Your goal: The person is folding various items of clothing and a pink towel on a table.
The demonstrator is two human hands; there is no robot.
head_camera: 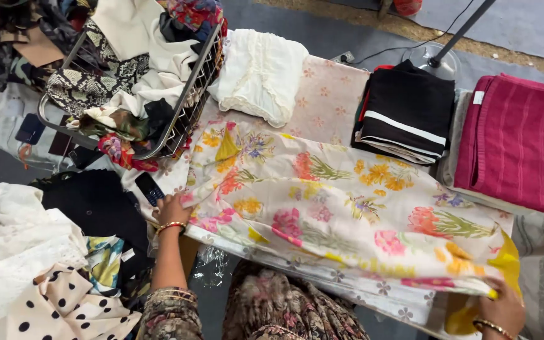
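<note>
A cream cloth with bright flower print (347, 208) lies spread across the table. My left hand (172, 211), with gold bangles at the wrist, grips the cloth's left edge. At the bottom right, my right hand (504, 310) holds the cloth's right end, where yellow lining shows. A small dark phone (149, 189) lies just beside my left hand.
A wire basket (187, 104) heaped with mixed clothes stands at the back left. A folded white garment (260, 74), a folded black stack (405, 113) and a folded magenta cloth (519, 141) line the back. White and polka-dot fabrics (39, 283) pile at the left.
</note>
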